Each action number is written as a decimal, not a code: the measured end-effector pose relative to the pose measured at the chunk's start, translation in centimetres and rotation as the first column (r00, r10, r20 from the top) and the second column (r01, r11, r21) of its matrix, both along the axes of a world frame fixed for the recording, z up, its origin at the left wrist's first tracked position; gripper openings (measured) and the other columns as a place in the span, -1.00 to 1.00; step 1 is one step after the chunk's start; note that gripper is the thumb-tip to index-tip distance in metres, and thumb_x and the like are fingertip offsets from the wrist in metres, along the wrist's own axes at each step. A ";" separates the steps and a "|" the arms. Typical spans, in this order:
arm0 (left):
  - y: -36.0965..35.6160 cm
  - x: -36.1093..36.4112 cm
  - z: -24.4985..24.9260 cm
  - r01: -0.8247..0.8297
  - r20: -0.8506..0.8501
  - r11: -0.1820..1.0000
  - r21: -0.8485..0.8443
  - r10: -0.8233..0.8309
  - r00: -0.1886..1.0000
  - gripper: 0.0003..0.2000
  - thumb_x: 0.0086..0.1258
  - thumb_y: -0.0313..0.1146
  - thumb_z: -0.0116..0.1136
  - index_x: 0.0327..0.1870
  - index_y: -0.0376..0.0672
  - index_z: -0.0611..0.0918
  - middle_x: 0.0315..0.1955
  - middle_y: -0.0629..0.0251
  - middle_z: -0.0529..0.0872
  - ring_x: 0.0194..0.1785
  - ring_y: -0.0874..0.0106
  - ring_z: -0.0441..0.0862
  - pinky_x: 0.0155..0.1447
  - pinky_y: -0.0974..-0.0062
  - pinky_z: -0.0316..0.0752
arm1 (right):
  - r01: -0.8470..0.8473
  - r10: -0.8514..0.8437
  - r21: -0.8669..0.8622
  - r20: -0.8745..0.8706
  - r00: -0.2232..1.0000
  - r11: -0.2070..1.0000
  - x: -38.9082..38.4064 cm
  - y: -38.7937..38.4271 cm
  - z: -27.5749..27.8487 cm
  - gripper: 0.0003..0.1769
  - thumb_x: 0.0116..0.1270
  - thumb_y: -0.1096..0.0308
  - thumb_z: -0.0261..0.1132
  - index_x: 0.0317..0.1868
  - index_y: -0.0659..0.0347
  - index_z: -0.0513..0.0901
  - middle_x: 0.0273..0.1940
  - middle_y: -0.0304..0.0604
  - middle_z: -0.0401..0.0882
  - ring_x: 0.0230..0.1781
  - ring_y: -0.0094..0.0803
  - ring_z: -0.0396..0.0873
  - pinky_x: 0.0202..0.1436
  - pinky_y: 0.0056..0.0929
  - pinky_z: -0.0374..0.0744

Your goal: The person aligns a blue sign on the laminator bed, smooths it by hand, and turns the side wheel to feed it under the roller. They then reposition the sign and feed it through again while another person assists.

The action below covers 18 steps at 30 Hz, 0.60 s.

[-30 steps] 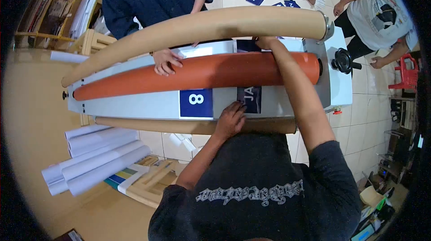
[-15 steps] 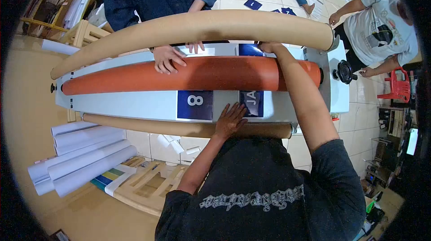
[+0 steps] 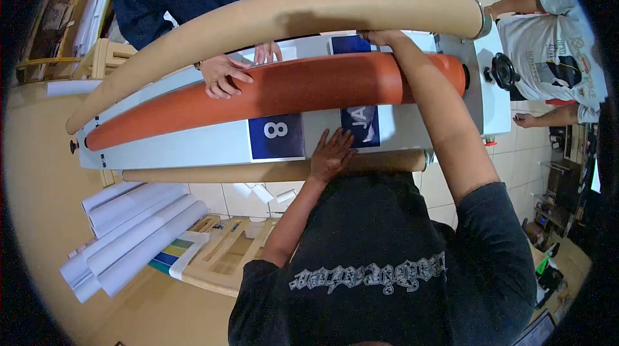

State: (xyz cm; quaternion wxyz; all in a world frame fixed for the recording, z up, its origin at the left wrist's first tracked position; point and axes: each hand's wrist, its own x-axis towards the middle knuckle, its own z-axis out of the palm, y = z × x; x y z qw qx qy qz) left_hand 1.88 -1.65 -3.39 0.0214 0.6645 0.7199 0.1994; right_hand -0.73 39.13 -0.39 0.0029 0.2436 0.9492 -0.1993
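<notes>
My left hand (image 3: 333, 154) lies with fingers spread on the pale machine bed (image 3: 406, 130), fingertips touching a dark blue printed sheet (image 3: 369, 138) lettered "JA". Beside it is another dark blue sheet (image 3: 261, 146) with a white "8". The sheets reach up to a long orange roller (image 3: 316, 85). My right arm crosses over this roller. On its far side, my right hand (image 3: 382, 37) is closed at the edge of a dark blue sheet (image 3: 345, 44), its fingers partly hidden below the upper tan roll (image 3: 258, 19).
Across the machine, a co-worker's hand (image 3: 222, 76) rests on the orange roller. A black handwheel (image 3: 503, 71) is at the right end, near another person in a white shirt (image 3: 548, 56). A lower tan roll (image 3: 258, 172) runs along the near side. White paper rolls (image 3: 138, 236) lie at the left.
The view has shifted, so the machine sits a little higher in the picture. Both my hands keep about the same places, and the co-worker's hand stays on the orange roller.
</notes>
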 end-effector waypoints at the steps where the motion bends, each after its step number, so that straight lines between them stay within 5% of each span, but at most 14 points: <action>1: 0.1 0.1 0.3 -0.015 0.014 1.000 0.021 0.015 1.000 -0.60 0.39 -0.09 0.28 0.15 -0.08 0.68 0.26 0.33 0.63 0.42 0.32 0.46 0.54 0.06 0.23 | -0.022 0.022 -0.012 -0.022 1.000 1.000 0.2 0.0 -0.1 -0.67 0.39 0.09 0.25 -0.01 0.09 0.70 -0.06 -0.07 0.72 0.00 -0.13 0.62 0.17 -0.14 0.52; 2: 0.2 0.1 0.4 -0.031 0.028 0.999 0.045 0.029 0.999 -0.61 0.39 -0.10 0.28 0.14 -0.09 0.68 0.26 0.33 0.63 0.41 0.31 0.47 0.54 0.06 0.24 | -0.045 0.044 -0.020 -0.046 0.998 0.999 0.3 0.0 0.3 -0.68 0.39 0.09 0.26 -0.01 0.10 0.70 -0.05 -0.07 0.72 -0.01 -0.15 0.61 0.15 -0.13 0.51; 3: 0.3 0.1 0.4 -0.026 0.033 0.999 0.043 0.025 0.999 -0.61 0.39 -0.10 0.28 0.14 -0.09 0.68 0.26 0.33 0.63 0.41 0.31 0.47 0.54 0.06 0.24 | 0.019 -0.019 0.003 0.123 0.992 1.000 -0.2 -1.2 3.1 -0.69 0.35 0.12 0.32 0.03 0.03 0.72 0.00 -0.12 0.73 0.04 -0.20 0.62 0.17 -0.15 0.52; 18: 0.1 0.2 0.4 -0.027 0.049 0.998 0.051 0.025 0.998 -0.59 0.36 -0.21 0.31 0.20 -0.11 0.66 0.24 0.31 0.65 0.40 0.27 0.48 0.51 0.01 0.26 | 0.005 0.015 -0.123 0.161 0.987 0.992 -0.3 -1.6 4.1 -0.68 0.29 0.17 0.40 0.05 -0.06 0.74 0.04 -0.20 0.73 0.11 -0.25 0.61 0.24 -0.20 0.51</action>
